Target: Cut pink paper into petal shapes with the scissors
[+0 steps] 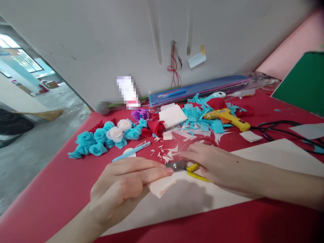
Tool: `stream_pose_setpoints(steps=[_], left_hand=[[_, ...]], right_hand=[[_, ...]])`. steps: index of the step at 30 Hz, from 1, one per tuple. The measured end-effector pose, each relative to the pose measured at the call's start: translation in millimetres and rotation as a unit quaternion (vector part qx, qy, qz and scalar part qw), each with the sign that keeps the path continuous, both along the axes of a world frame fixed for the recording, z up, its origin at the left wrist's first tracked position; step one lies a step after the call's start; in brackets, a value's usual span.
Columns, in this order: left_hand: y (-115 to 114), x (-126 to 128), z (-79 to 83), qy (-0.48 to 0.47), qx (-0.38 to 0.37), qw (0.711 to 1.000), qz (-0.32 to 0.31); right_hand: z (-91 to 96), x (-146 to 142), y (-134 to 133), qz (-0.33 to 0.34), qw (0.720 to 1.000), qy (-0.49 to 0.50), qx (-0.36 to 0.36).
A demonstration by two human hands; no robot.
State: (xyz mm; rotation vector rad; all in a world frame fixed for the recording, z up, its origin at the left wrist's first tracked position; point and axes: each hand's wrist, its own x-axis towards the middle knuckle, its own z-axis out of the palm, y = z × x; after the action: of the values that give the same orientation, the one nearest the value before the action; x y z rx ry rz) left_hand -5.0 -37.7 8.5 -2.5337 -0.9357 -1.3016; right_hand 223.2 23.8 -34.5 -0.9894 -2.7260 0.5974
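Note:
My left hand pinches a folded piece of pale peach paper, whose free corner hangs below the fingers. Around the yellow handles of a pair of scissors my right hand is closed. The scissors' grey blades point left and reach in behind the left fingertips, so the blade tips are hidden. A large white sheet lies beneath both hands. Small white paper clippings are scattered just beyond the scissors, and a light blue pen rests behind the left hand.
Blue and white paper roses lie at left. Behind the hands are a stack of white paper squares, blue scraps and a yellow glue gun with black cable. A green board stands at right.

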Motion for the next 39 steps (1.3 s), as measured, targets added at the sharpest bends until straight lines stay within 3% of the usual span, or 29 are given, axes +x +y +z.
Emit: stream_pose_setpoints(steps=[2, 5, 9, 13, 19, 27, 39], left_hand=[[-1.7, 2.2, 2.6, 0.041, 0.012, 0.999, -0.004], [-6.8, 6.3, 5.5, 0.086, -0.009, 0.996, 0.005], [-12.9, 13.4, 3.0, 0.078, -0.016, 0.997, 0.013], [-17.2, 19.7, 1.4, 0.062, -0.074, 0.995, -0.007], [-28.3, 20.6, 1.4, 0.043, -0.069, 0.996, 0.026], [-28.2, 20.4, 0.4, 0.021, -0.120, 0.992, 0.020], [-21.5, 17.9, 7.7, 0.043, -0.101, 0.994, 0.013]], right_hand=[[7.0, -0.7, -2.3, 0.029, 0.998, 0.032, 0.051], [24.3, -6.2, -10.3, 0.046, 0.974, 0.189, 0.118], [41.8, -13.8, -27.0, 0.077, 0.937, 0.336, 0.057], [44.2, -15.0, -39.4, 0.099, 0.931, 0.348, 0.050], [45.9, -13.4, -42.6, 0.099, 0.934, 0.340, 0.050], [44.9, -13.4, -40.8, 0.094, 0.929, 0.358, 0.011], [45.3, -12.3, -39.3, 0.078, 0.925, 0.370, -0.035]])
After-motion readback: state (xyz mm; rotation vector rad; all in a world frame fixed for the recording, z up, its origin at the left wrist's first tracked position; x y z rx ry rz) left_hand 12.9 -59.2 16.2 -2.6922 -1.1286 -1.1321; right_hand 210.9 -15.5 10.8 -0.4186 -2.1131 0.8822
